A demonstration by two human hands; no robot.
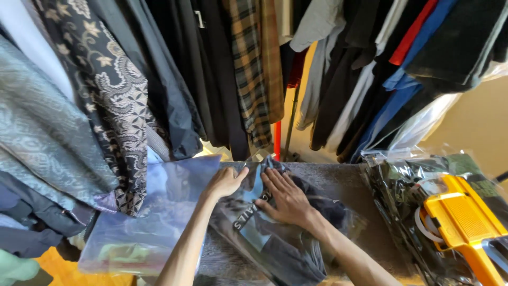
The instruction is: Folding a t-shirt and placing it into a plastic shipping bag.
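Both hands rest flat on a folded dark garment (275, 233) sealed in a clear, glossy plastic bag, lying on a grey-brown ribbed surface (338, 182) at the near centre. The garment bears a pale blue printed panel with white lettering on a dark band. The left hand (226, 182) lies palm down on the far left corner of the bag, fingers extended and together, gripping nothing. The right hand (286, 198) presses just beside it, fingers spread open across the printed panel, likewise gripping nothing.

To the left, a second clear plastic bag (159, 212) lies partly under the left forearm; its film is bluish and reflective, and its contents appear to be pale fabric, though glare makes this uncertain. At the near right sits a heap of crinkled transparent bags (397, 190) holding dark green items, with an orange plastic tape dispenser (465, 222) resting on top.

Behind, hanging clothes fill the far side: grey and black patterned fabrics (106, 95) at left, a brown and black plaid shirt (254, 69) at centre, and dark, white, blue and red garments (391, 63) at right. A red pole (277, 140) stands at the far centre.
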